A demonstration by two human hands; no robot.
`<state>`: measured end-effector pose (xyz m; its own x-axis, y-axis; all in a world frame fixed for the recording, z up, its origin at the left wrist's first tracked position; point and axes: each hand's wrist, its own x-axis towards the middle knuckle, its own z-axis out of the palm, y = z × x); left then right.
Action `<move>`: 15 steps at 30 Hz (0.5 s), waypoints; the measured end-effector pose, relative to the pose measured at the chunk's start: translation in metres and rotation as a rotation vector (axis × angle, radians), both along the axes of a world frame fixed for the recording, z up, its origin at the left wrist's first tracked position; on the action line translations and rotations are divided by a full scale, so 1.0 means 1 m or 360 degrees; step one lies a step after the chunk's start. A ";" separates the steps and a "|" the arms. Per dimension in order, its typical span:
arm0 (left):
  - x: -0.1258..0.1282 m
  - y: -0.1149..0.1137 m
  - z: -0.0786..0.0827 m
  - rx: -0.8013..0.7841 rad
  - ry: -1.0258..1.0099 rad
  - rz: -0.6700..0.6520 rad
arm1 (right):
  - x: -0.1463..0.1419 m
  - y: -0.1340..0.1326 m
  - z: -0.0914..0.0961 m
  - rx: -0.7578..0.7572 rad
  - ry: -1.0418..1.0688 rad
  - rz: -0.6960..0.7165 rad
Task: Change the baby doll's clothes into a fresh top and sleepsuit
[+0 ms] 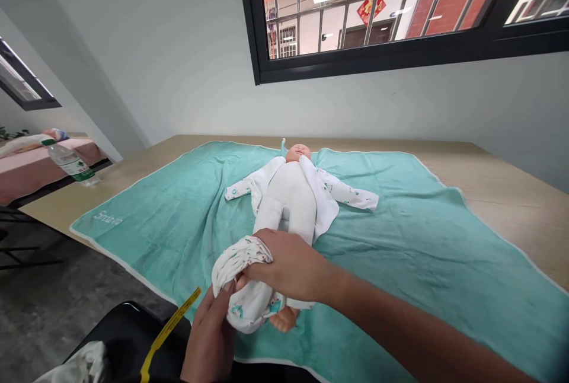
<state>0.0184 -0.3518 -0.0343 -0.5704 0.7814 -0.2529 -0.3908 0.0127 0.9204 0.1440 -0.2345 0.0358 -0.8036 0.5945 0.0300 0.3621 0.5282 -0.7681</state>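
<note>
A baby doll (288, 205) lies on its back on a green blanket (382, 276), its head toward the wall. An opened white jacket with printed sleeves (353, 196) is on its arms. White printed baby trousers (242, 258) are bunched around one of the doll's lower legs. My left hand (213, 324) grips the lower edge of the bunched cloth beside a foot. From above, my right hand (296, 264) is closed on the gathered cloth and covers part of the legs. The doll's other foot (284, 319) shows bare below the cloth.
The blanket covers much of a wooden table (502, 193) against the wall. A plastic bottle (71, 162) with a green cap stands at the table's left end. Close to me are a black chair (128, 329), a yellow strap (171, 329) and some pale cloth (77, 365).
</note>
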 end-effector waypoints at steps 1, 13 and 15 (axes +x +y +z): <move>0.001 0.002 -0.001 0.0011 -0.0028 -0.0006 | -0.001 0.000 -0.002 -0.0029 0.0025 -0.0005; 0.016 0.016 0.008 -0.0029 0.0395 0.0155 | 0.005 0.013 -0.006 -0.0245 0.0188 0.0193; 0.010 0.020 0.006 -0.0129 0.0514 0.0202 | 0.003 0.013 -0.009 -0.0101 0.0252 0.0189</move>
